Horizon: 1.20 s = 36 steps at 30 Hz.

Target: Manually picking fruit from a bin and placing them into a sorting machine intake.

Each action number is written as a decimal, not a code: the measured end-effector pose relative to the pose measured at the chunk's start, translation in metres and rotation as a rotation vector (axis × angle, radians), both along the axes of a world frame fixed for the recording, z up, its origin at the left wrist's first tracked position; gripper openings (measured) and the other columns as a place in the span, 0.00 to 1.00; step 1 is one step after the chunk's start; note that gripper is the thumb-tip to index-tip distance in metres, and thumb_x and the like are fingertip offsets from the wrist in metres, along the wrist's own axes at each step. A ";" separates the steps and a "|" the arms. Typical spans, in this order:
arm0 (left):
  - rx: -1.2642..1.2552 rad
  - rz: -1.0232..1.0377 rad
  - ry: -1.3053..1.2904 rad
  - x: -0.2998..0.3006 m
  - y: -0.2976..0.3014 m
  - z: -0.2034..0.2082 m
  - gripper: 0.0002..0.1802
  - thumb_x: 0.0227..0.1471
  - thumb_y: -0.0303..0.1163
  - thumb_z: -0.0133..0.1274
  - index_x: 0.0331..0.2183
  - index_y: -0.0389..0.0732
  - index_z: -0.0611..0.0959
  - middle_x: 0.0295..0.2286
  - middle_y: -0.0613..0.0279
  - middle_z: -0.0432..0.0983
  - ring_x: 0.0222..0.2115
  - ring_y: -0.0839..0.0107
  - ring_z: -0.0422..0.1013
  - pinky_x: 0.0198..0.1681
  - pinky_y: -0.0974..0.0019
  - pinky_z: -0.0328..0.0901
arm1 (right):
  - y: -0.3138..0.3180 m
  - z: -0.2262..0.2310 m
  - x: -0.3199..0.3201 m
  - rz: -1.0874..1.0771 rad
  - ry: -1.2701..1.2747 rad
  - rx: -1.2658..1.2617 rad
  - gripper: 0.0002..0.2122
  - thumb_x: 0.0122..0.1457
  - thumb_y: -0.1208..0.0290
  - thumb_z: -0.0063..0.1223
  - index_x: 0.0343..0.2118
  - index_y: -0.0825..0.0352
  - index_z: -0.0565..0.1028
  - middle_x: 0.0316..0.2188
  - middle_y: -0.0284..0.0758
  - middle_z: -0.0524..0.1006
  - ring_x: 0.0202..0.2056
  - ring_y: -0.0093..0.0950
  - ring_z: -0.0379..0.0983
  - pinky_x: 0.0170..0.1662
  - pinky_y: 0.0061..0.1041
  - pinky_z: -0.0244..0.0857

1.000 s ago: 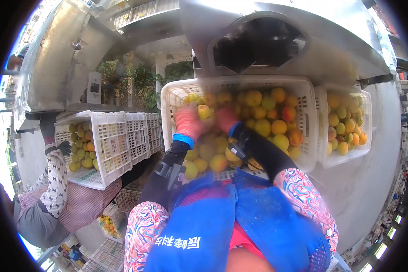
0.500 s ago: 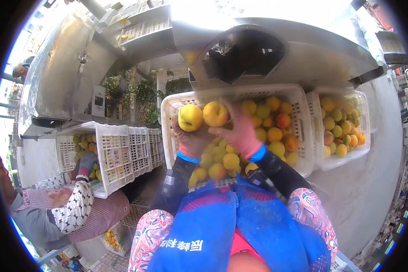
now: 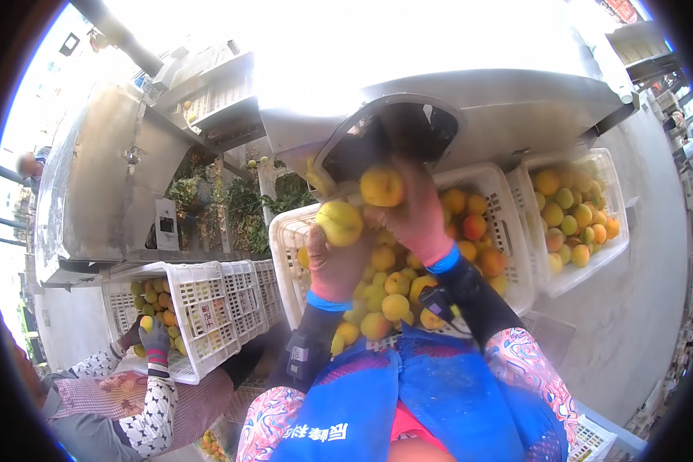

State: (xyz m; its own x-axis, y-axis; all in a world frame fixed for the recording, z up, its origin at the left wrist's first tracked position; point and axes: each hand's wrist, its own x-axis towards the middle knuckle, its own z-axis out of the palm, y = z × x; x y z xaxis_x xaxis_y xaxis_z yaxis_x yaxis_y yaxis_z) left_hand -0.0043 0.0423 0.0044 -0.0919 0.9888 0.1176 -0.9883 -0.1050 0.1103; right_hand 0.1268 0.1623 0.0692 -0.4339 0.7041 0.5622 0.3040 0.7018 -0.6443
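My left hand (image 3: 333,266), in a pinkish glove with a blue cuff, closes round a yellow peach (image 3: 339,224) above the near side of a white plastic crate (image 3: 286,245). Slightly higher and to the right, my right hand (image 3: 422,219) grips a more orange peach (image 3: 383,186) by its side. That peach is just in front of a dark, rounded opening (image 3: 354,151) in the metal housing. Below both hands, the crate holds many yellow, orange and reddish peaches (image 3: 395,308). My palms and some fingertips are hidden behind the fruit and wrists.
On the right stands another white crate (image 3: 545,266) of peaches. At left, a co-worker's gloved hands (image 3: 155,339) handle fruit in a tilted white crate (image 3: 196,327). The metal housing (image 3: 508,115) overhangs my crate's far edge. A large metal panel (image 3: 92,185) rises at far left.
Both hands, each with its peach, have moved apart; the right one is now nearer the dark opening. My view has shifted, and the co-worker's second hand has come into sight.
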 end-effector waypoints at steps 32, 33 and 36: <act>-0.259 -0.858 2.740 -0.012 -0.070 -0.085 0.21 0.46 0.42 0.54 0.43 0.47 0.86 0.46 0.56 0.76 0.51 0.53 0.68 0.51 0.51 0.62 | 0.022 0.003 -0.025 0.216 -0.259 0.427 0.12 0.53 0.70 0.59 0.40 0.64 0.78 0.35 0.40 0.78 0.38 0.43 0.76 0.43 0.40 0.70; -0.280 -0.800 2.710 -0.012 -0.080 -0.101 0.20 0.46 0.41 0.54 0.42 0.49 0.86 0.46 0.57 0.76 0.51 0.52 0.68 0.52 0.50 0.60 | 0.009 -0.018 -0.016 0.496 -0.385 0.341 0.13 0.52 0.72 0.56 0.42 0.63 0.78 0.36 0.39 0.78 0.39 0.42 0.76 0.45 0.40 0.70; 0.268 -1.047 2.637 -0.017 -0.065 -0.073 0.17 0.46 0.41 0.54 0.39 0.52 0.87 0.45 0.59 0.78 0.49 0.55 0.70 0.53 0.44 0.56 | -0.023 -0.126 0.015 0.728 -0.786 0.383 0.17 0.53 0.71 0.52 0.48 0.60 0.77 0.43 0.38 0.78 0.45 0.40 0.74 0.50 0.39 0.69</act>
